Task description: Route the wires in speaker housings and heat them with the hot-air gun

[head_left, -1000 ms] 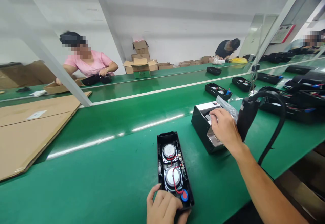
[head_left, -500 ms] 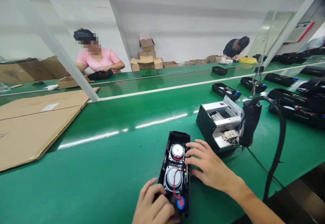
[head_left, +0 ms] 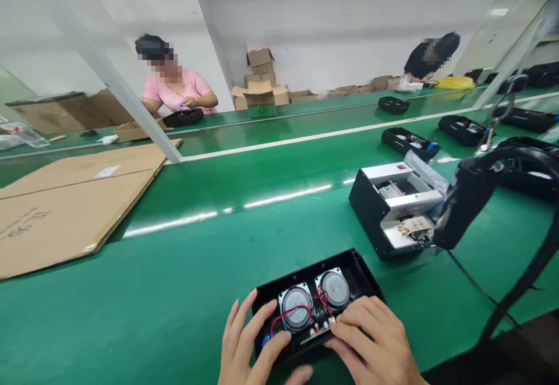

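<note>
A black speaker housing (head_left: pixel 305 273) lies open side up on the green bench, its long side across in front of me. Inside are two round speakers, the left speaker (head_left: pixel 297 309) and the right speaker (head_left: pixel 334 289), with red and black wires. The wires run to a small circuit board (head_left: pixel 312 336) with white connectors along the near wall. My left hand (head_left: pixel 257 344) holds the housing's left end with spread, bent fingers, by a blue part (head_left: pixel 265 340). My right hand (head_left: pixel 371 338) is closed on the near wall, fingertips at a white connector; the exact contact is hidden.
A black-and-white machine (head_left: pixel 393 210) stands to the right, beside a black hose (head_left: pixel 533 257). More black housings (head_left: pixel 410 143) lie behind it. Flat cardboard (head_left: pixel 74 210) covers the left. Two co-workers sit across the bench, one in a pink top (head_left: pixel 187 91).
The housing has turned from lengthwise to crosswise in front of me. My right hand has moved from its upper side to the near wall and closed there. The view has shifted left.
</note>
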The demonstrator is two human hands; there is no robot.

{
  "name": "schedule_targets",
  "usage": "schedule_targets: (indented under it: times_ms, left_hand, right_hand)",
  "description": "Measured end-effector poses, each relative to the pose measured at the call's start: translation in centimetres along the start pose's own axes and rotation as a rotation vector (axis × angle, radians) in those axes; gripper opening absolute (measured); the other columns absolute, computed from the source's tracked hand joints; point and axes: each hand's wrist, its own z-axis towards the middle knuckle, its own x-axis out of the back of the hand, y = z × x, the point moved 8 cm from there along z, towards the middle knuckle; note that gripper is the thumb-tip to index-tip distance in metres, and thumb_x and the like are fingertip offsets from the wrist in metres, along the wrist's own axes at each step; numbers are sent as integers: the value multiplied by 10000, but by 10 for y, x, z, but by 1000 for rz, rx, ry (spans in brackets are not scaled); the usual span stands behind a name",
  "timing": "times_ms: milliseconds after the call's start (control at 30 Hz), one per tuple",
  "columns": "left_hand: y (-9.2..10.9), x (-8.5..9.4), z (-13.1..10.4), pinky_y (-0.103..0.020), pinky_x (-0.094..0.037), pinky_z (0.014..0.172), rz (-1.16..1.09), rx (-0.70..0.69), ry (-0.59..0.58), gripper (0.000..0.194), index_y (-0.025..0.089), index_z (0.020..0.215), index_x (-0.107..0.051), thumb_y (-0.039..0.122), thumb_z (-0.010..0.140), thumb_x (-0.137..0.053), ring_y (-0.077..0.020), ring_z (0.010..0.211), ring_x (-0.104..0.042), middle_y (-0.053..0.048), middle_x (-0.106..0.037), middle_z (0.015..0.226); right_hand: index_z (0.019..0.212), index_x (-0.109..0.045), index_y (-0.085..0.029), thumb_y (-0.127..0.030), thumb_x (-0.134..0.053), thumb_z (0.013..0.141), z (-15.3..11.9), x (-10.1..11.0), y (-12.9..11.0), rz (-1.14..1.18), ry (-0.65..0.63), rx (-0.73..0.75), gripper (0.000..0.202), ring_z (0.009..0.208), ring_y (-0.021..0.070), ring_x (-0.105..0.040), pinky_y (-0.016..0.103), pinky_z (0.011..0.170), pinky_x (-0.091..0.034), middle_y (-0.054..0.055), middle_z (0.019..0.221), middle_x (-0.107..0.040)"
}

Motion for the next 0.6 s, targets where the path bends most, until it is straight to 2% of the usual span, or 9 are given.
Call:
schedule_targets:
  times_ms: [133, 267, 333, 467, 600]
  left_hand:
    - [12, -7, -1, -562, -594, 1131, -58, 130, 96, 193, 249, 940, -695, 126, 867, -826, -379, 1495, -557, -117, -707, 1326]
    - [21, -13, -1, -515, -574, 1121, -96, 221, 99, 142, 263, 896, -696, 128, 906, -739, -358, 1501, -534, -81, -754, 1246]
    - [23, -14, 1, -503, -560, 1125, -89, 204, 91, 136, 265, 895, -694, 136, 900, -736, -352, 1504, -518, -78, -758, 1227]
    - [22, -14, 7, -480, -583, 1090, -36, 73, 41, 185, 256, 927, -673, 141, 839, -789, -361, 1532, -475, -110, -725, 1242]
    - [18, -15, 13, -512, -625, 1027, -18, 46, -1, 212, 245, 945, -637, 145, 834, -787, -390, 1517, -470, -146, -690, 1236]
  right_hand:
    - [939, -745, -159, -87, -712, 997, -7, 2, -9, -20, 56, -32, 98, 751, 181, -642, 345, 674, -464, 32, 811, -741]
    - [924, -750, -154, -94, -699, 1015, -11, 5, -11, -25, 85, -56, 120, 788, 178, -652, 339, 730, -481, 32, 812, -739]
    - [923, -751, -153, -99, -697, 1020, -11, 5, -11, -27, 86, -63, 123, 799, 178, -650, 340, 750, -478, 32, 815, -735]
    - [928, -746, -150, -108, -686, 1032, -8, 2, -10, -30, 66, -92, 126, 821, 178, -645, 344, 785, -463, 35, 832, -721]
    - [927, -735, -160, -147, -676, 1054, -6, -2, -10, -59, 102, -134, 142, 863, 183, -658, 375, 901, -450, 31, 843, -707]
